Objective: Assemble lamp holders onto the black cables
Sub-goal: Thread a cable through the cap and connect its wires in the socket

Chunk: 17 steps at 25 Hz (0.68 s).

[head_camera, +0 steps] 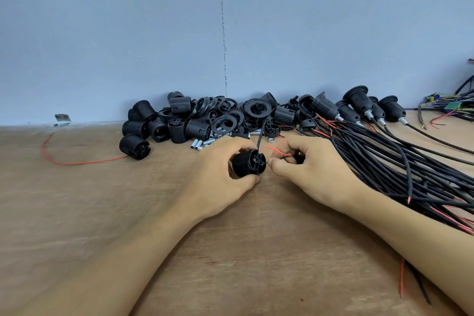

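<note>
Nearest us, over the middle of the bare wooden tabletop [243, 238], our left hand [218, 174] grips the ribbed black plastic lamp holder [247, 163], its terminal end facing right. Our right hand [307, 169], just beside, seemingly pinches a thin black wire [282, 158] aimed at it.

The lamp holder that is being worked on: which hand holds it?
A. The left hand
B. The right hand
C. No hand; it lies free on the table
A: the fingers of the left hand curl round the threaded lamp holder, while the right hand only pinches the wire ends beside it.
</note>
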Tool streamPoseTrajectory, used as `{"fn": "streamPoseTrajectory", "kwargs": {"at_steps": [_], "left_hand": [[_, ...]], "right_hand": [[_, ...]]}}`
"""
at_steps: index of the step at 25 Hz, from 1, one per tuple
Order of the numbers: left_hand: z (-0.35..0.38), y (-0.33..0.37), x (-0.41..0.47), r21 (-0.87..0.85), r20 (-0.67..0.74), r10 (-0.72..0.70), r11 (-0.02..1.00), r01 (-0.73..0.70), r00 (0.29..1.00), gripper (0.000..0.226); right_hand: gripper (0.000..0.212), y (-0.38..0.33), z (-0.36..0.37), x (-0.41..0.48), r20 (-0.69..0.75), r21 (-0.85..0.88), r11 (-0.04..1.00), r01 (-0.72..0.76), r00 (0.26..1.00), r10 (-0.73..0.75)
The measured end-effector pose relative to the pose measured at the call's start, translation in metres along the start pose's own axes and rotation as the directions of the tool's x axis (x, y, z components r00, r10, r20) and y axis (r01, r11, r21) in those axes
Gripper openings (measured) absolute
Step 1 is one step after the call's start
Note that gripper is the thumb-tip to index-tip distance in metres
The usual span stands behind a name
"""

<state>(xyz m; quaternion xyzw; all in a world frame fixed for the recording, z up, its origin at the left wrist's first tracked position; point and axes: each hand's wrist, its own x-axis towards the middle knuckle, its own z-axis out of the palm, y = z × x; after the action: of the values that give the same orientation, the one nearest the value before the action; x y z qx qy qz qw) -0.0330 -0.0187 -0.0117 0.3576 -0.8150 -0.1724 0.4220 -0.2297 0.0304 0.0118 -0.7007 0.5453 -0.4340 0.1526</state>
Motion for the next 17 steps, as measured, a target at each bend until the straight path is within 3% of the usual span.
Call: {"fn": "streamPoseTrajectory", "kwargs": {"at_steps": [6,9,13,17], "left_hand": [[0.000,0.002,0.000,0.065,-0.031,0.001,0.998,0.001,1.000,0.043],[0.000,0.004,0.000,0.085,-0.042,0.003,0.996,0.001,0.999,0.043],[-0.001,0.008,0.000,0.111,-0.053,0.030,0.994,-0.024,0.998,0.041],[-0.001,0.011,0.000,0.119,-0.054,0.008,0.993,-0.001,0.998,0.041]], "right_hand": [[0.018,0.001,0.002,-0.001,-0.018,-0.057,0.995,0.080,0.997,-0.082],[0.032,0.004,0.001,-0.001,-0.002,-0.062,0.993,0.097,0.995,-0.097],[0.013,0.004,0.000,-0.001,0.001,-0.064,0.994,0.089,0.996,-0.089],[0.015,0.006,0.000,-0.001,0.027,-0.129,0.984,0.121,0.993,-0.119]]}}
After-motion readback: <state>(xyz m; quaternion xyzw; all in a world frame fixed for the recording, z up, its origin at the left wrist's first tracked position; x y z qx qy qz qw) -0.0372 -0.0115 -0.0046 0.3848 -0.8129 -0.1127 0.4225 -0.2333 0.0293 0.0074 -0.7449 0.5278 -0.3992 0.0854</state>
